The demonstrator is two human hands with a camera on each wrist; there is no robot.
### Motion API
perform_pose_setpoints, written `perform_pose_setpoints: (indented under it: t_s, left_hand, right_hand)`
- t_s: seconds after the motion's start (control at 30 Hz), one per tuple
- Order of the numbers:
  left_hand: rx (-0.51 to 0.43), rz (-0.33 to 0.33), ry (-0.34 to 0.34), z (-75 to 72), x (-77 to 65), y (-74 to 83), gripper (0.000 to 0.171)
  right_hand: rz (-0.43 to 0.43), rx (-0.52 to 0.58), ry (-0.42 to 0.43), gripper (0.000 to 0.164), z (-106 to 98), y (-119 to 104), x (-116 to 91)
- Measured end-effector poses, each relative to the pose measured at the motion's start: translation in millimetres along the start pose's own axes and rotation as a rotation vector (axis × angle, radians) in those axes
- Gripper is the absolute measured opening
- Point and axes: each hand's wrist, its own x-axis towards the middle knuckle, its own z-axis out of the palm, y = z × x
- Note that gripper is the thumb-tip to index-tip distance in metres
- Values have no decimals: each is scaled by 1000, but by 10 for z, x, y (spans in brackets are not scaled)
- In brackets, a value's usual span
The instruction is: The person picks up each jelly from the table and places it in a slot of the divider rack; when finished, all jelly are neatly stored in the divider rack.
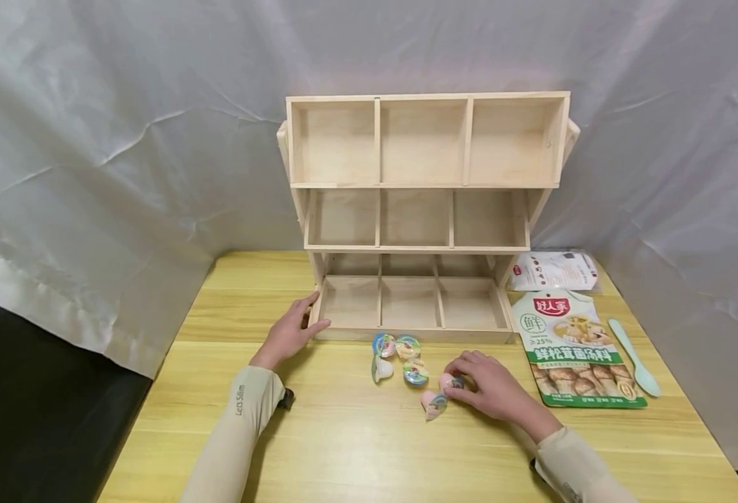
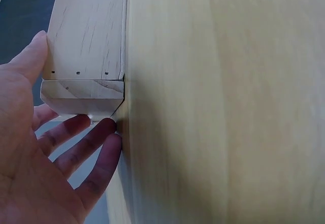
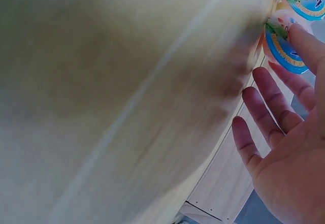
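Here your right hand (image 1: 493, 388) is pinching a jelly cup (image 1: 449, 382) between thumb and finger, right beside a second cup (image 1: 433, 404) on the worktop (image 1: 343, 433); four more cups (image 1: 415, 372) are sitting just in front of the rack (image 1: 415, 216). And your left hand (image 1: 288, 334), thumb and fingers apart, is touching the rack's bottom left corner, while a pouch (image 1: 579, 356) and spoon (image 1: 647, 381) are lying right.

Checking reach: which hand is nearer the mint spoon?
Right. The right hand pinches a jelly cup left of the spoon, across the mushroom pouch; the left hand is farther, at the left end of the wooden rack.
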Motion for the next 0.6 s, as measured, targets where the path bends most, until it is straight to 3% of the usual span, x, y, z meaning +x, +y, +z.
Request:
perform_pose_setpoints:
  t_s: [0.6]
  left_hand:
    - [13,-1,-4,1,5,6,82]
  right_hand:
    - [43,31,30,33,-131,-38,40]
